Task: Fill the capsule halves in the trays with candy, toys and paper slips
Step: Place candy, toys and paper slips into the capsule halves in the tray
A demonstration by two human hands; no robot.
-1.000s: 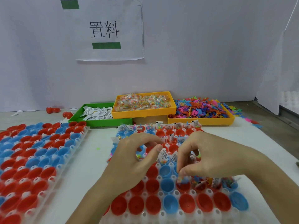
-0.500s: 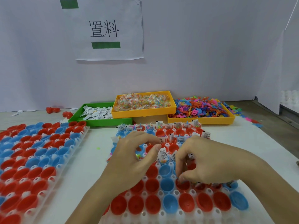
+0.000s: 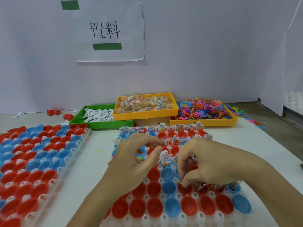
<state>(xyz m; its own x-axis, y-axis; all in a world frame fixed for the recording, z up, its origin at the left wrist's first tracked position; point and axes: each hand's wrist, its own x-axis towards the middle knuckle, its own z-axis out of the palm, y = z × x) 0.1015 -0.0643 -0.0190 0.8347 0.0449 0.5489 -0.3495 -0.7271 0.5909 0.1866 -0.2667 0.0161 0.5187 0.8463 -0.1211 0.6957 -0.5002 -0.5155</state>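
right hand [image 3: 208,163] lowered, pinching candy [image 3: 180,181]

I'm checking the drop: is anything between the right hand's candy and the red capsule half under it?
Nothing visible: the right hand pinches candy at the rim of the open red plastic capsule half.

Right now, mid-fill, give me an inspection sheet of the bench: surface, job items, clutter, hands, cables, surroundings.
Surface: white table.
Job's things: centre capsule tray, far rows filled, nearest rows of halves empty; left capsule tray unfilled; green bin of paper slips; yellow bin of candy packets; second yellow bin of toys.
Clutter: loose red halves by the wall; stray toys off the bin's right end.
Grippers: left hand curled over the tray, contents unclear; right hand pinching a candy packet into a red half.
Cables: nothing seen.
Surroundings: wall sign.
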